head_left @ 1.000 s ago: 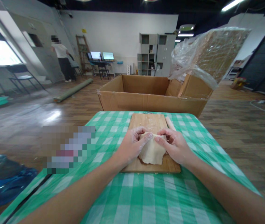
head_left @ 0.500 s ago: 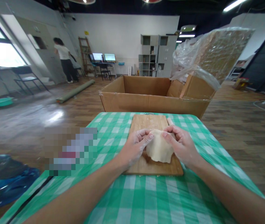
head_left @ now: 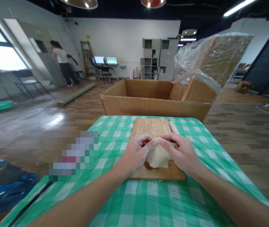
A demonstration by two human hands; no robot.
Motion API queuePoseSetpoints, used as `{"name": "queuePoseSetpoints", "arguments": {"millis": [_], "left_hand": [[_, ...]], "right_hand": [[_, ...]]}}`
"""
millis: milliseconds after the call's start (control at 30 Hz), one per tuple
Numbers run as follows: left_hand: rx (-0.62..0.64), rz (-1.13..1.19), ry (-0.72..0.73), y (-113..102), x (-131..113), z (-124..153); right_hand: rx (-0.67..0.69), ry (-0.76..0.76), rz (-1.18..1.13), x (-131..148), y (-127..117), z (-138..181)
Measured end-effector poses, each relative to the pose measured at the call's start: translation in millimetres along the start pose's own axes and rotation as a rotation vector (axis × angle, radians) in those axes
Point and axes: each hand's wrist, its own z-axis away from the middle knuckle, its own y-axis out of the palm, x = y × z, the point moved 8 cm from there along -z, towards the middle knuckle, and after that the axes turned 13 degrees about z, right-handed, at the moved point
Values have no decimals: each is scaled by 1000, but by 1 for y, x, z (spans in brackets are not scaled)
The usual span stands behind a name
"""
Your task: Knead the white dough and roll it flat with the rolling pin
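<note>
A thin, pale sheet of dough [head_left: 159, 157] hangs from my fingers over a wooden cutting board [head_left: 150, 126]. My left hand [head_left: 140, 149] pinches its upper left edge between thumb and fingers. At the upper right edge, my right hand [head_left: 178, 148] grips the dough the same way, its thumb close to the left one. Flour whitens the fingers of both hands. The dough's lower edge droops just above or onto the board; I cannot tell which. To the right of the board's far end lies a pale rolling pin [head_left: 173, 127], partly hidden behind my right hand.
A green-and-white checked cloth [head_left: 148, 201] covers the table. Beyond its far edge stands a large open cardboard box [head_left: 153, 106] with plastic-wrapped material on its right. A blurred-out patch [head_left: 70, 154] covers something at the table's left. Two people [head_left: 63, 61] are far back left.
My hands have drawn closer together, bringing the held edges of the dough nearly into contact and narrowing the sheet. The view has tipped slightly upward.
</note>
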Motion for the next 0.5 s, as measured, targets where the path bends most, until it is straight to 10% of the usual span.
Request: {"name": "queuePoseSetpoints", "arguments": {"millis": [500], "left_hand": [[0,442,-245,7,30,0]], "right_hand": [[32,105,-141,-10,5,1]]}}
